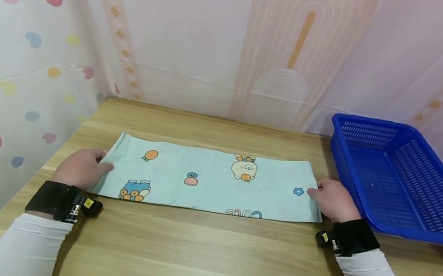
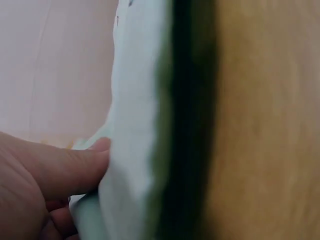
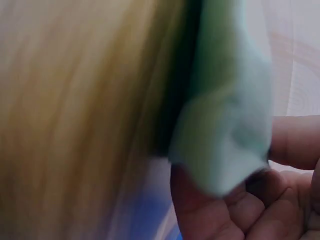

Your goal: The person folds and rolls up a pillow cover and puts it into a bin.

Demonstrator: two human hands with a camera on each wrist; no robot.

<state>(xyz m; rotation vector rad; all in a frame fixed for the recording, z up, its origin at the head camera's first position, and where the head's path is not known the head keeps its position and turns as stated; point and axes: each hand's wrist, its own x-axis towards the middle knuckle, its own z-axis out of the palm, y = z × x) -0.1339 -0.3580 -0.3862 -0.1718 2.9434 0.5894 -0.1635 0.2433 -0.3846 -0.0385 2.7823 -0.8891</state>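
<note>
A pale mint cloth (image 1: 212, 182) printed with bears, fruit and flowers stretches out as a long folded strip above the wooden table. At its left end my left hand (image 1: 83, 168) pinches the edge, thumb on top. My right hand (image 1: 335, 200) grips the opposite end the same way. In the left wrist view, the thumb (image 2: 75, 167) presses on the cloth (image 2: 135, 100) and the other fingers are mostly hidden behind it. The right wrist view has the cloth's corner (image 3: 225, 145) between the thumb and curled fingers (image 3: 200, 205); this view is blurred.
A blue plastic basket (image 1: 341, 163) with slotted walls stands at the table's right side, close beside my right hand. The wooden table (image 1: 200, 254) spreads in front of and behind the cloth. Patterned curtains (image 1: 191, 39) hang along the back and left.
</note>
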